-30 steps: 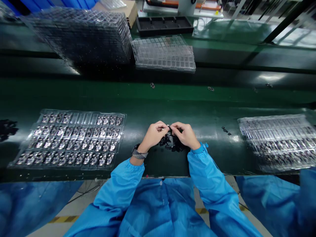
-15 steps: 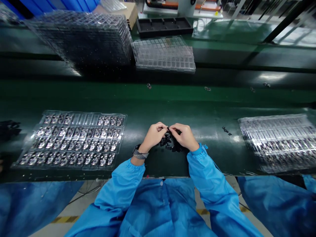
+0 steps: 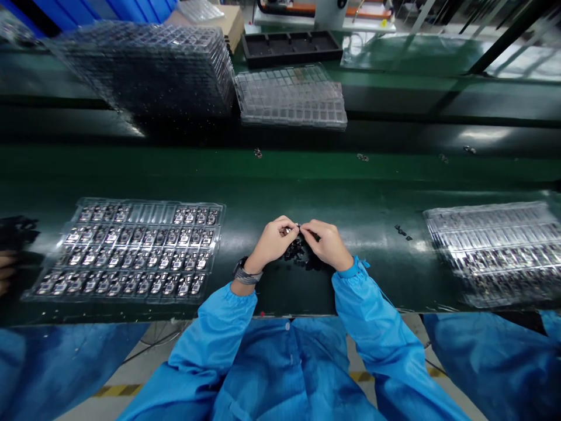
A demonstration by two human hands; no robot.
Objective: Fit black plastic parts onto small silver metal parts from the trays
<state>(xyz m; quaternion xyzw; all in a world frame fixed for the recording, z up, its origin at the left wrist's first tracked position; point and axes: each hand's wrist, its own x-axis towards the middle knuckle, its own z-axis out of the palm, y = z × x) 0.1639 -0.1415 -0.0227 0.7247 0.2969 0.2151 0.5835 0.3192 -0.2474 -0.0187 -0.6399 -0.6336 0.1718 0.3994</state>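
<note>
My left hand (image 3: 272, 241) and my right hand (image 3: 325, 242) meet over the green belt (image 3: 307, 181), fingertips pinched together on one small metal part (image 3: 297, 227). Just under them lies a small heap of black parts (image 3: 300, 254). To the left a clear tray (image 3: 131, 248) rests flat, most of its pockets filled with small metal parts and part of its top row bare. I wear blue sleeves and a watch on the left wrist.
A clear tray stack (image 3: 497, 251) sits at the right. Stacked clear trays (image 3: 149, 64), (image 3: 291, 96) and a black tray (image 3: 291, 45) stand at the back. Loose parts (image 3: 258, 153), (image 3: 362, 156), (image 3: 402, 231) lie on the belt. Another person's fingers (image 3: 5, 270) show at the left edge.
My hands stay pinched on the small part with only slight finger motion. The loose parts on the far belt have drifted left. Another person's fingers have come in at the left edge.
</note>
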